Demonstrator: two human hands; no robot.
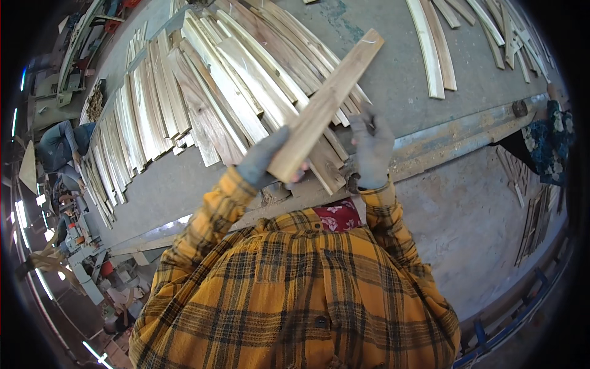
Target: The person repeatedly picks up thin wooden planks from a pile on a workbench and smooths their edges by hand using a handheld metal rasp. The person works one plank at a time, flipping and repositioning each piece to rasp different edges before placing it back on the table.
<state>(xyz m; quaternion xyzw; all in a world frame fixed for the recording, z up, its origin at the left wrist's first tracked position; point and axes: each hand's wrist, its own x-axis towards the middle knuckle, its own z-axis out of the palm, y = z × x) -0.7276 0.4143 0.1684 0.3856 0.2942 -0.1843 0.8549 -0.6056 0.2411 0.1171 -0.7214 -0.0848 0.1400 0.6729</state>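
Observation:
A flat wooden board [329,101] is raised at a slant above the worktable, its far end up and to the right. My left hand [265,157], in a grey glove, grips the near end of it. Just right of the board is my right hand [372,143], also gloved, with fingers apart and nothing seen in them. Below the held piece, a shorter board [328,171] juts past the front edge of the table. A row of wooden strips [226,83] in mixed pale and brown tones covers the table's left and middle.
The grey worktable [392,69] has a raised metal front edge [428,143] dusted with sawdust. Two strips [431,50] lie apart at the upper right. A co-worker [64,143] bends over the left end, and another person [546,138] stands at the right.

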